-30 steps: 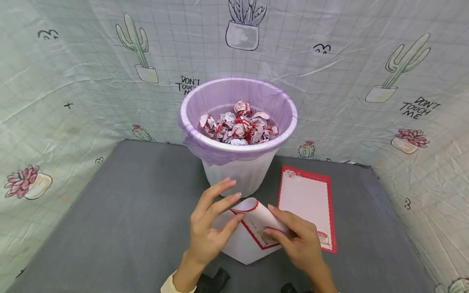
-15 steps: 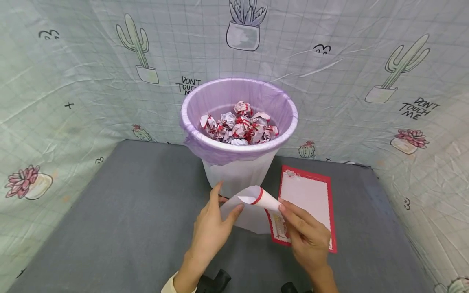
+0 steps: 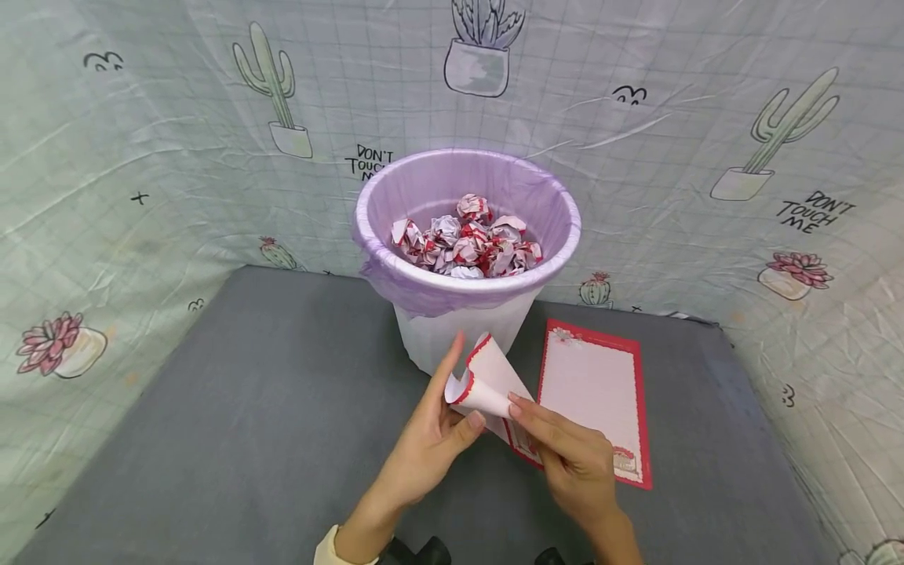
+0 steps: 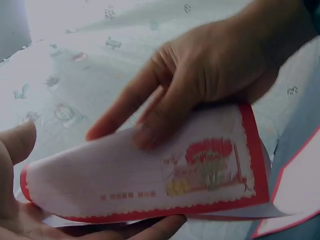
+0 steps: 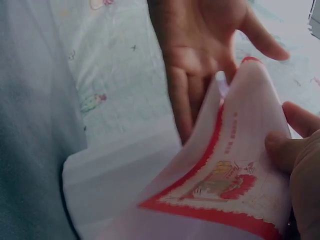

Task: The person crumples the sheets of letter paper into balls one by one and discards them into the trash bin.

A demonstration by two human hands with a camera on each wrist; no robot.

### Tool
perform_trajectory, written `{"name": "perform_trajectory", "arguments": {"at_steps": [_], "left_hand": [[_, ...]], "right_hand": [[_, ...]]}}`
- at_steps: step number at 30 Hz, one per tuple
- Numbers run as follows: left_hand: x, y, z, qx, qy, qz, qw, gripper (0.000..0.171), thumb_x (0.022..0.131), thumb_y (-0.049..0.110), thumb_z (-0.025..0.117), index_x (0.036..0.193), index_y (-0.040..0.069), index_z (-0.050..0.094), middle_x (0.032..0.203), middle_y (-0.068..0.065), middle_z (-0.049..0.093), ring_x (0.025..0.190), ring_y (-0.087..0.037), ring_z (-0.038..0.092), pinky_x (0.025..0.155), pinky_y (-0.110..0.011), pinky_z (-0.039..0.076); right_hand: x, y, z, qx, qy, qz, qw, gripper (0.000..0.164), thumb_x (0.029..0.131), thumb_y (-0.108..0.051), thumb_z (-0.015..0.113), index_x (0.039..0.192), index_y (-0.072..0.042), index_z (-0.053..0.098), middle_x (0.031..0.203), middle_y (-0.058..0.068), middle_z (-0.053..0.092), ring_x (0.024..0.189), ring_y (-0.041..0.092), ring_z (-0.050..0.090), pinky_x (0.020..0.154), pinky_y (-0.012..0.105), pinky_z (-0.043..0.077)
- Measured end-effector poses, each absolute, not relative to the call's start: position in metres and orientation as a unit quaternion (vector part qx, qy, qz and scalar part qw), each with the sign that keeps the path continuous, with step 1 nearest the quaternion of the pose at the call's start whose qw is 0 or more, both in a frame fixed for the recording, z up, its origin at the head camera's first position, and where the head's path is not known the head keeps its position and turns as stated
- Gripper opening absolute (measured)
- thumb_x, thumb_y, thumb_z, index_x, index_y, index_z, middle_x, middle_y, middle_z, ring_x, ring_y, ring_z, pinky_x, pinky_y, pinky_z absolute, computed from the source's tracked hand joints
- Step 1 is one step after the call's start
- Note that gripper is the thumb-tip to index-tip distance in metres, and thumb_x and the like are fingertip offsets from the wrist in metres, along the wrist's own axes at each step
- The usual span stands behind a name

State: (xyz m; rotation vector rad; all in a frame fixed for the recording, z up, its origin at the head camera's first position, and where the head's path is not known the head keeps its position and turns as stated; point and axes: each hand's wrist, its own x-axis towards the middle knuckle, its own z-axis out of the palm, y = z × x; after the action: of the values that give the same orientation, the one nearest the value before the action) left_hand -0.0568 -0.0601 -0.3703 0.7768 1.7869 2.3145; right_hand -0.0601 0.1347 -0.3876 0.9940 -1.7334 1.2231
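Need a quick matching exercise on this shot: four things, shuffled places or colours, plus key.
1. liner
2. crumpled paper balls
3. flat sheet
4. curled sheet

A. pinched by the right hand
B. purple
C. on the grey surface, right of the bin
D. piled inside the bin

Pairs: 1-B, 2-D, 3-C, 4-A

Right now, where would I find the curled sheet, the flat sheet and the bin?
Curled sheet (image 4: pixel 145 177): left wrist view, on its printed side.
Flat sheet (image 3: pixel 590 396): head view, on its pale middle.
Bin (image 3: pixel 432 341): head view, on its front wall.
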Motion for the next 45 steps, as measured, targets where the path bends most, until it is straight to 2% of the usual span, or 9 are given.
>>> {"name": "perform_trajectory", "arguments": {"at_steps": [4,8,12,17,24,28,31,36,45], "left_hand": [[-0.056,-0.060,-0.369,0.271,0.561,0.780,0.055,0.071,0.098,0.021,0.055,0.154,0.022,0.012,0.157,-0.009,0.015,0.131,-0.027,0.037,0.093,-0.044,0.047],[-0.057,-0.061,-0.368,0.277,0.515,0.807,0.082,0.055,0.104,0.033,0.037,0.154,0.018,0.018,0.157,-0.010,0.015,0.131,-0.031,0.038,0.089,-0.060,0.044],[-0.059,-0.062,-0.371,0.246,0.444,0.852,0.125,0.051,0.106,0.033,0.022,0.154,0.017,0.018,0.149,-0.015,0.033,0.129,-0.032,0.042,0.093,-0.059,0.041],[-0.060,-0.055,-0.379,0.175,0.388,0.894,0.140,0.057,0.103,0.013,0.042,0.154,0.017,0.016,0.118,-0.006,0.058,0.119,-0.023,0.053,0.090,-0.046,0.048],[-0.060,-0.044,-0.385,0.155,0.393,0.898,0.122,0.063,0.095,0.001,0.056,0.151,0.009,0.027,0.149,-0.012,0.034,0.128,-0.019,0.041,0.095,-0.029,0.045],[-0.057,-0.038,-0.387,0.175,0.409,0.888,0.113,0.052,0.094,-0.005,0.055,0.143,0.001,0.038,0.136,-0.012,0.046,0.119,-0.018,0.047,0.093,-0.029,0.046],[-0.055,-0.038,-0.386,0.188,0.424,0.880,0.105,0.046,0.094,0.006,0.060,0.137,-0.002,0.044,0.127,-0.011,0.050,0.112,-0.017,0.050,0.091,-0.028,0.047],[-0.055,-0.043,-0.383,0.214,0.467,0.852,0.100,0.066,0.092,0.039,0.056,0.143,0.002,0.040,0.141,-0.015,0.043,0.123,-0.022,0.045,0.099,-0.031,0.041],[-0.052,-0.039,-0.380,0.236,0.483,0.833,0.128,0.056,0.098,0.039,0.047,0.142,0.005,0.044,0.141,-0.017,0.045,0.121,-0.026,0.049,0.096,-0.036,0.045]], "right_hand": [[-0.059,0.133,-0.385,0.389,-0.682,0.487,0.383,0.018,0.089,-0.006,0.066,0.102,0.005,0.072,0.101,0.019,0.069,0.099,0.019,0.066,0.088,0.024,0.048],[-0.055,0.135,-0.382,0.382,-0.685,0.501,0.367,0.018,0.090,-0.006,0.065,0.104,0.004,0.072,0.101,0.016,0.070,0.100,0.013,0.065,0.087,0.022,0.049],[-0.052,0.142,-0.386,0.367,-0.687,0.529,0.337,0.019,0.090,-0.005,0.065,0.106,0.004,0.071,0.103,0.011,0.070,0.095,0.010,0.066,0.084,0.019,0.049],[-0.052,0.144,-0.380,0.387,-0.662,0.561,0.311,0.019,0.090,0.003,0.061,0.107,0.008,0.069,0.107,0.017,0.068,0.099,0.017,0.066,0.089,0.023,0.048],[-0.055,0.138,-0.373,0.422,-0.625,0.585,0.298,0.018,0.090,0.004,0.061,0.105,0.011,0.068,0.108,0.025,0.065,0.106,0.028,0.063,0.094,0.030,0.045],[-0.054,0.130,-0.377,0.420,-0.634,0.571,0.308,0.019,0.090,0.004,0.061,0.106,0.012,0.067,0.108,0.023,0.066,0.110,0.028,0.061,0.095,0.031,0.045],[-0.054,0.125,-0.379,0.412,-0.644,0.555,0.329,0.019,0.089,0.004,0.062,0.105,0.013,0.066,0.106,0.023,0.067,0.110,0.030,0.061,0.094,0.032,0.045],[-0.055,0.126,-0.379,0.380,-0.662,0.527,0.373,0.017,0.089,0.001,0.064,0.101,0.012,0.069,0.101,0.024,0.068,0.103,0.029,0.064,0.092,0.030,0.047],[-0.057,0.135,-0.382,0.320,-0.707,0.460,0.432,0.017,0.093,-0.013,0.064,0.094,0.000,0.075,0.087,0.011,0.072,0.106,0.036,0.057,0.108,0.050,0.028]]}}
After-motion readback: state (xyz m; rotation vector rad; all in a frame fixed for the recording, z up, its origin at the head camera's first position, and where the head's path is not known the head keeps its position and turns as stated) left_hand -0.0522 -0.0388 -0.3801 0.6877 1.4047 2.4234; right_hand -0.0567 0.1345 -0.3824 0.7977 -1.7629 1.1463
